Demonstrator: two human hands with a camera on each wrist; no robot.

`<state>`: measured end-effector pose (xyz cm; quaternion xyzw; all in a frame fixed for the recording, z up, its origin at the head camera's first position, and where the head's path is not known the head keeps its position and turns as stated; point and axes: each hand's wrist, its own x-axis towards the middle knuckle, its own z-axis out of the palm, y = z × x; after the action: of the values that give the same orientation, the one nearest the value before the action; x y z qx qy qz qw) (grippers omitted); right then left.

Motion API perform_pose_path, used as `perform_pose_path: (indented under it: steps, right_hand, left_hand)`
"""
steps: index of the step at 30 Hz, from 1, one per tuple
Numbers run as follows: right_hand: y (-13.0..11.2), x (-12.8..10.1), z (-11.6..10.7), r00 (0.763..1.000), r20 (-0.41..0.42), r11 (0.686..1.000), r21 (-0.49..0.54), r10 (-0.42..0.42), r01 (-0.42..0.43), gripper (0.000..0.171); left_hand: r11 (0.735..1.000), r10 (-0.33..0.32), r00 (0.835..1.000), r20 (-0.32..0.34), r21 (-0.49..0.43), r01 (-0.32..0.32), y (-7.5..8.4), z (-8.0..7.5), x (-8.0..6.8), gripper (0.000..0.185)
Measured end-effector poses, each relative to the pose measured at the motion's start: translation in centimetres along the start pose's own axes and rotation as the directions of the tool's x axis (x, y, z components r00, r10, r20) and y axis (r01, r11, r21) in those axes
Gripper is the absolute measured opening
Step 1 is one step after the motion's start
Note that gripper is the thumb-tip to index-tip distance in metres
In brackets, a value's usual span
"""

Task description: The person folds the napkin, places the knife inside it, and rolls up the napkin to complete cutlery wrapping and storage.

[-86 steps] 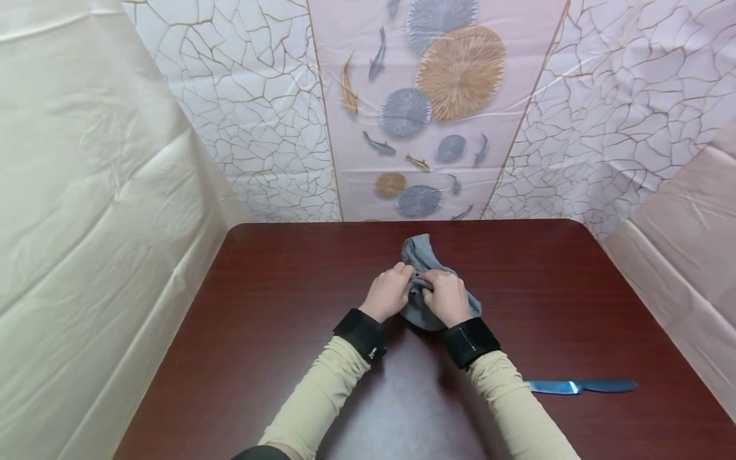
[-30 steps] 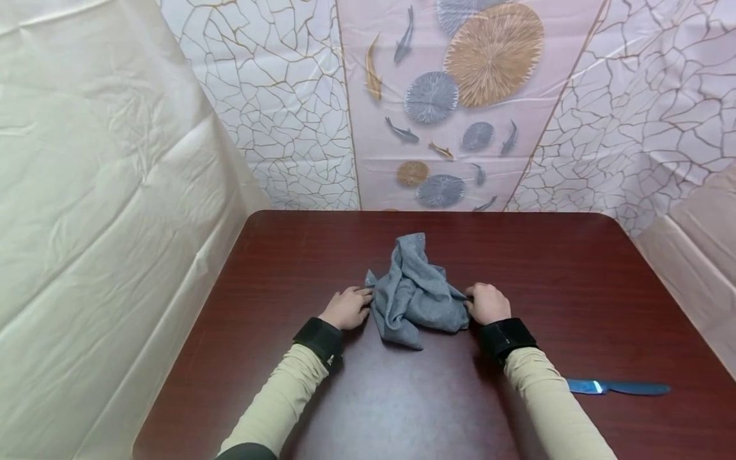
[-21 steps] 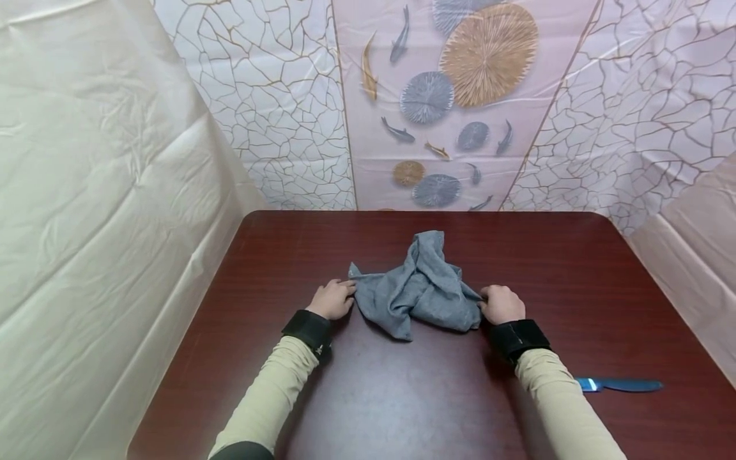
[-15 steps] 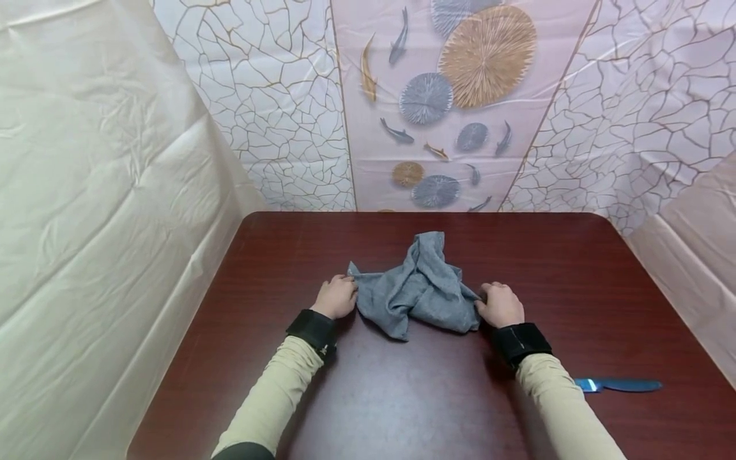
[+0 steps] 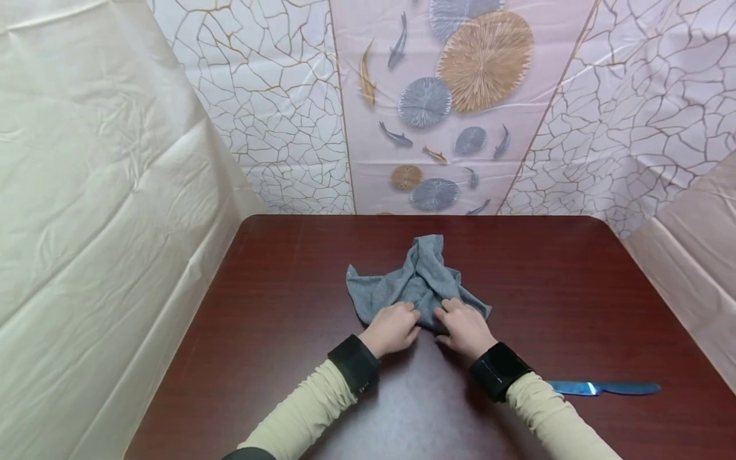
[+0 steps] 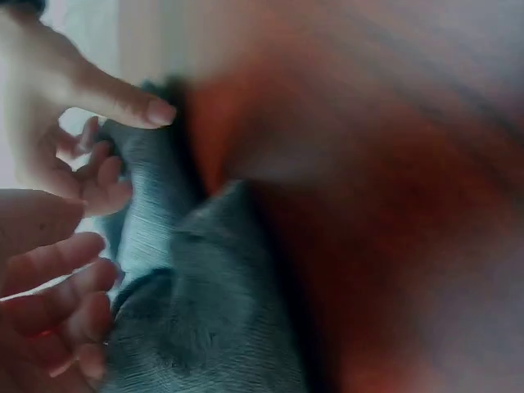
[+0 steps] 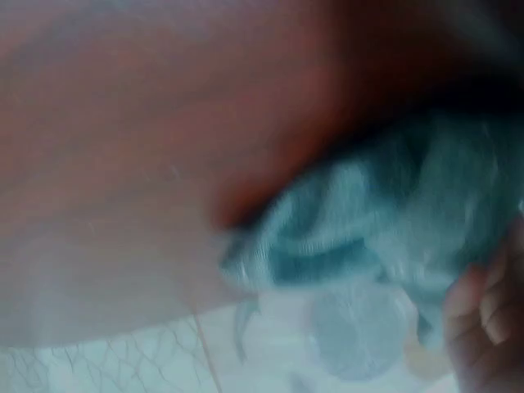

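Note:
A crumpled grey cloth (image 5: 382, 287) lies on the far middle of the dark red table, one folded peak sticking out toward the back. My left hand (image 5: 393, 329) is at its near edge, fingers loosely bent over the fabric. Close beside it, my right hand (image 5: 464, 327) reaches over the same near edge. In the left wrist view, the right thumb (image 6: 135, 106) is stretched out above the cloth (image 6: 221, 303), and neither hand shows fabric pinched. The right wrist view is blurred, with the cloth (image 7: 352, 221) alongside bent fingers (image 7: 483, 315).
A table knife (image 5: 604, 388) lies at the right on the table (image 5: 276, 306), its left end behind my right sleeve. A patterned backdrop (image 5: 287, 128) hangs behind the table's far edge, and a pale sheet (image 5: 115, 255) drapes along the left side.
Both hands worked bunched cloth, then drew its sides outward, spreading it. Since half a second ago they have left the side corners and come together at its near edge.

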<state>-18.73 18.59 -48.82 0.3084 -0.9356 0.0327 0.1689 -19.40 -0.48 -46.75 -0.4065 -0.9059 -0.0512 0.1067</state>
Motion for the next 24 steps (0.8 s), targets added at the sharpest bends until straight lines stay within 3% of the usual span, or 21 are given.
perform_pose_path:
  steps: [3, 8, 15, 19, 24]
  right_hand:
    - [0.2, -0.2, 0.9, 1.0, 0.005, 0.999, -0.037, 0.017, -0.017, 0.022]
    - [0.7, -0.1, 0.8, 0.997, -0.067, 0.996, 0.078, 0.049, -0.044, 0.016]
    - [1.6, 0.0, -0.6, 0.985, -0.067, 0.966, 0.218, 0.16, -0.142, 0.009]
    - [2.3, 0.0, -1.1, 0.968, -0.031, 0.937, 0.261, 0.248, -0.231, 0.005]
    - [3.5, -0.4, -1.6, 0.945, 0.002, 0.91, 0.268, 0.328, -0.316, 0.004]
  left_hand:
    - [0.997, -0.033, 0.997, 0.064, 0.067, 0.029, -0.2, 0.9, -0.3, 0.01]
    - [0.987, -0.127, 0.986, 0.103, 0.11, 0.116, -1.6, 2.0, -0.5, 0.013]
    - [0.968, -0.251, 0.948, 0.198, 0.076, 0.241, -3.4, 2.6, -0.5, 0.027]
    - [0.962, -0.272, 0.942, 0.195, 0.04, 0.269, -4.5, 2.9, -0.8, 0.032]
    - [0.955, -0.292, 0.941, 0.169, 0.113, 0.275, -5.7, 2.4, -1.4, 0.022]
